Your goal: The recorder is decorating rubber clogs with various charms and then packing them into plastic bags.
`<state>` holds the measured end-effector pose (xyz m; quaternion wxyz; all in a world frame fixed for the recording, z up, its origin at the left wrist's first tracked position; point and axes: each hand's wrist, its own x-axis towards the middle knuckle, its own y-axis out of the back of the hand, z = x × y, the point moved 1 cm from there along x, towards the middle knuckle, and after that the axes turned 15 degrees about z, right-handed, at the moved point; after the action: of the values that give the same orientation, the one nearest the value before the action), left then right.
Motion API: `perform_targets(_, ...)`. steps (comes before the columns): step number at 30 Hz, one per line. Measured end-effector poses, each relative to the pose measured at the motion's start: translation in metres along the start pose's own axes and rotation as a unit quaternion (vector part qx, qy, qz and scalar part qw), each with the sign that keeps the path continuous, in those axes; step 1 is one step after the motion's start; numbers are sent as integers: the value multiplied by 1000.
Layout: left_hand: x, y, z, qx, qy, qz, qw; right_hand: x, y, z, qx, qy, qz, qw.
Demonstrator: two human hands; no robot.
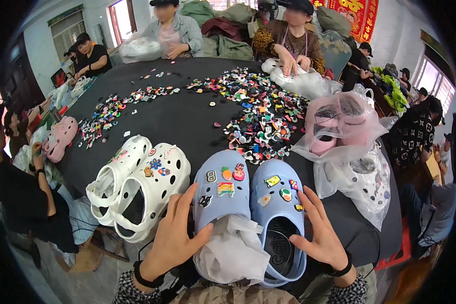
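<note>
A pair of light blue clogs (228, 195) with small colourful charms on their tops lies side by side at the near edge of the black table (177, 116). My left hand (175, 235) rests against the left clog's outer side, fingers spread. Against the right clog's outer side lies my right hand (321, 233), also with spread fingers. White crumpled tissue paper (233, 251) sticks out of the left clog's opening. The right clog's opening (281, 243) shows a dark insole.
A white pair of clogs (142, 190) with charms lies to the left. Bagged pink clogs (339, 124) and bagged white clogs (362, 182) sit to the right. Several loose charms (258, 111) cover the table's middle. Other people sit around the table with clogs.
</note>
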<state>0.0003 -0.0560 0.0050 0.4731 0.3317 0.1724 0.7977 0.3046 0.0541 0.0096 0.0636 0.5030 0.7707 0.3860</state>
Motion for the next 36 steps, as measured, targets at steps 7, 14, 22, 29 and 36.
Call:
perform_targets(7, 13, -1, -4, -41, 52, -56, 996, 9, -6, 5, 3, -8, -37, 999)
perform_targets(14, -1, 2, -20, -72, -1, -64, 995, 4, -3, -7, 17, -45, -53, 997)
perform_targets(22, -17, 34, -10, 73, -150, -2, 986, -9, 15, 12, 98, -34, -145, 984)
perform_targets(29, -39, 57, -37, 412, -148, 116, 891, -4, 21, 36, 54, 76, -216, 972)
perform_targets(36, -37, 50, -61, 359, -216, 249, 873, 12, -4, 12, -205, 249, -53, 945)
